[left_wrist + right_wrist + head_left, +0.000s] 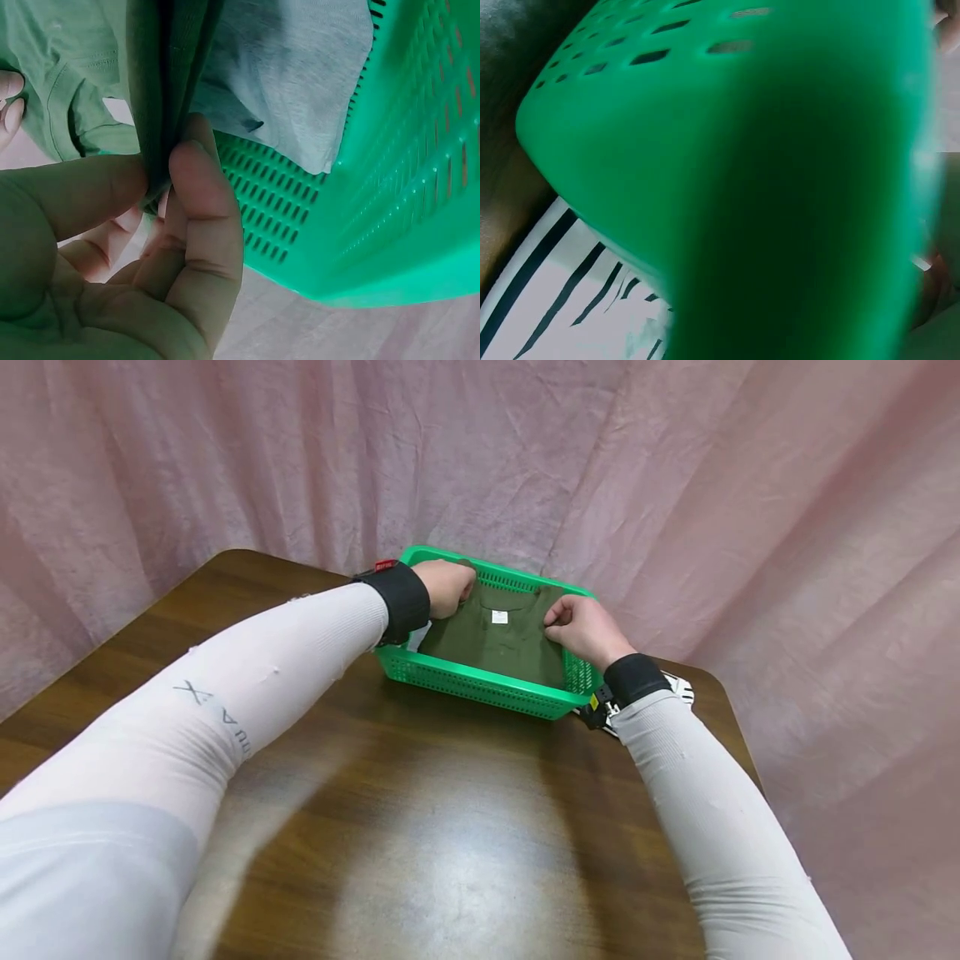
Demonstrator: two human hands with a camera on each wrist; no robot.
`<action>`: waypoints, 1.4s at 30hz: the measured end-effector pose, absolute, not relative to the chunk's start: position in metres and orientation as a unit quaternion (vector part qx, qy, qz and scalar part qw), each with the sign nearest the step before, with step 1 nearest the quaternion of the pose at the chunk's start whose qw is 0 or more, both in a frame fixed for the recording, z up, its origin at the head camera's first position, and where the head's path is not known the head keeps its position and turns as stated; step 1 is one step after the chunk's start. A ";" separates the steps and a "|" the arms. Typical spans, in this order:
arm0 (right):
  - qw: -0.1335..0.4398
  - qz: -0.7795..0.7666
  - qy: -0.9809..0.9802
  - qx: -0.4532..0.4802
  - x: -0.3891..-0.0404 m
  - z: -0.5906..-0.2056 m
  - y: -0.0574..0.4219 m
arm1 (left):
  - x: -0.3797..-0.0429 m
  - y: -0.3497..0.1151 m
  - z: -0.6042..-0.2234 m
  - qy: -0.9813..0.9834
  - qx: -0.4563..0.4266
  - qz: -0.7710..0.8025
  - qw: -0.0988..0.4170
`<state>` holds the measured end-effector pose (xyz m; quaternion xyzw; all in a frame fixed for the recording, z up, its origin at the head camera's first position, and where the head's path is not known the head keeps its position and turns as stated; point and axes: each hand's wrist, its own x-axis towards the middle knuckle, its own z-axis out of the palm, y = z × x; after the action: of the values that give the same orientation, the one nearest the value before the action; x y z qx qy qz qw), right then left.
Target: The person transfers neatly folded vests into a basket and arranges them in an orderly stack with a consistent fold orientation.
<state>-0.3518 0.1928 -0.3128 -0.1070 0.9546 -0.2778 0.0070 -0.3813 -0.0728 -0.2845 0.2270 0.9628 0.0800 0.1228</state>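
Note:
An olive-green shirt (491, 647) with a white neck label (499, 617) lies in the green plastic basket (480, 681), its neckline toward the back. My left hand (447, 587) pinches the shirt's left shoulder. In the left wrist view, the thumb and fingers of that hand (172, 247) grip a folded edge of the shirt (161, 90). Thumb and fingertips of my right hand (587, 625) pinch the shirt near its right shoulder. Beneath the shirt shows a grey cloth (292, 82). The basket's wall (630, 142) fills most of the right wrist view, largely hiding the right hand.
The basket stands on a brown wooden table (420, 827), near its back edge. A black-and-white striped cloth (570, 292) lies beside the basket's right end, partly behind my right wrist. A pink curtain (525, 460) hangs behind the table.

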 end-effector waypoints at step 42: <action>0.050 -0.215 0.967 -0.130 -0.348 -0.320 0.186 | -0.373 -0.067 -0.283 0.957 0.256 0.015 0.137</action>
<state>-0.3482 0.1858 -0.3204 -0.1295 0.9667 -0.2150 0.0500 -0.3732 -0.0665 -0.2829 0.2562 0.9567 0.0147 0.1371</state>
